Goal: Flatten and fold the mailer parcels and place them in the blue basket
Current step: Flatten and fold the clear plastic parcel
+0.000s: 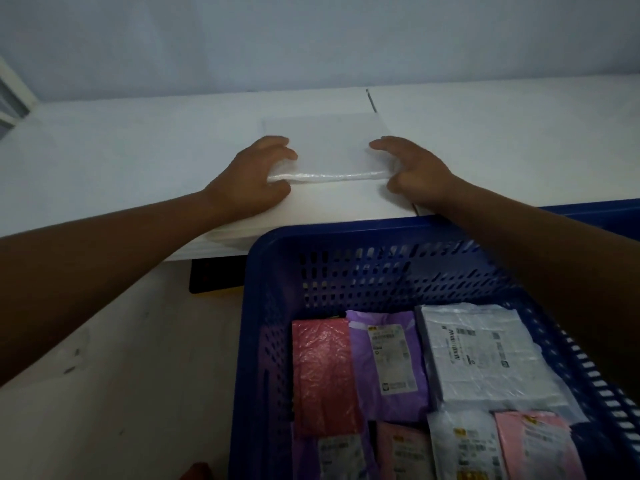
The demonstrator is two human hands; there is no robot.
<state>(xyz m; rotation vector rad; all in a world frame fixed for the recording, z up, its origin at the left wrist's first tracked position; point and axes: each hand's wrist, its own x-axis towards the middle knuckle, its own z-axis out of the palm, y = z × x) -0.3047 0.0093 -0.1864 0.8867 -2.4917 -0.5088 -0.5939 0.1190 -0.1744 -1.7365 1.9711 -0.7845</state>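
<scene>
A white table (138, 161) runs across the upper half of the view, set against a pale wall (311, 39). Below it is a light floor (121, 375). A blue basket (346, 233) with perforated walls stands in front of the table, and its far rim sits just under the table's near edge.

The white mailer (325, 147) lies flat on the table, near the front edge and above the basket. Its near edge is turned up into a crinkled, glossy ridge that runs between the two hands.

Several flattened parcels lie side by side on the basket floor:
- A white parcel (485, 355) with barcode labels is at the right.
- A purple parcel (388, 362) with a label is in the middle.
- A red parcel (323, 375) is at the left.
- A pink parcel (533, 445) and a smaller clear-white parcel (464, 445) are nearer the camera.

The left hand (252, 178) grips the left end of the mailer's ridge, with its fingers curled on top and its thumb below. The right hand (415, 171) pinches the right end in the same way, with its fingers resting on the mailer's surface. Both forearms reach forward, and the right one passes over the basket's corner.

A dark object (211, 275) sits under the table edge, but what it is cannot be made out.
</scene>
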